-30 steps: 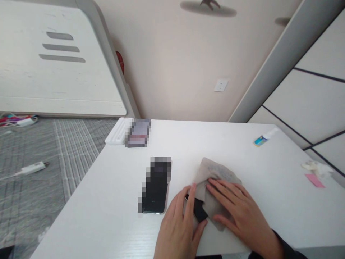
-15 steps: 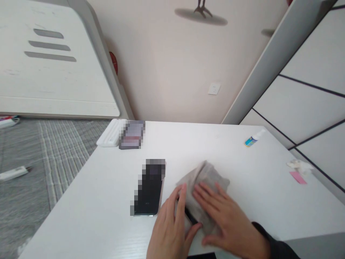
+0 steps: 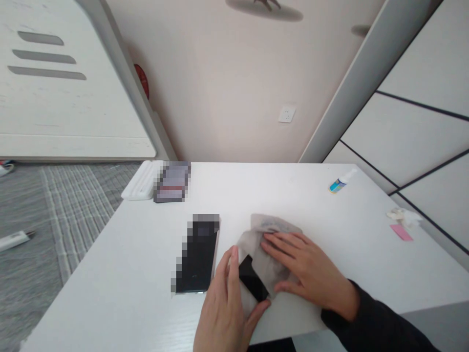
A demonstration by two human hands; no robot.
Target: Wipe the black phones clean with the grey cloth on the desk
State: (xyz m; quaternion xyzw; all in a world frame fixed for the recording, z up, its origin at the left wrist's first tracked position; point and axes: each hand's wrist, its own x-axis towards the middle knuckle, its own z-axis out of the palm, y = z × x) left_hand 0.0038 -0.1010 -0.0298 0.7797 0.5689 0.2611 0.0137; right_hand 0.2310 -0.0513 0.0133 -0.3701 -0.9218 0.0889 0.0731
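Note:
A grey cloth (image 3: pixel 276 225) lies bunched on the white table, partly over and under a flat, glossy black thing (image 3: pixel 252 281) that looks like a phone. My left hand (image 3: pixel 225 305) holds that black thing by its edges, fingers along the far left side and thumb at the near corner. Over the cloth, my right hand (image 3: pixel 306 269) presses down and grips the fabric, its fingers extended together and the thumb near the black surface. To the left of my left hand lies another phone (image 3: pixel 198 259), screen up and partly pixelated.
At the table's (image 3: pixel 249 190) far left are a white tray-like case (image 3: pixel 139 181) and a pixelated flat item (image 3: pixel 172 182). A small spray bottle (image 3: pixel 340 182) lies far right, near crumpled white tissue (image 3: pixel 408 216) and a pink slip (image 3: pixel 401 232). Grey bedding (image 3: pixel 40 210) is at left.
My right hand has slid the cloth slightly, and its far part has folded differently. More of the black surface shows between my hands. The whole view has shifted a little.

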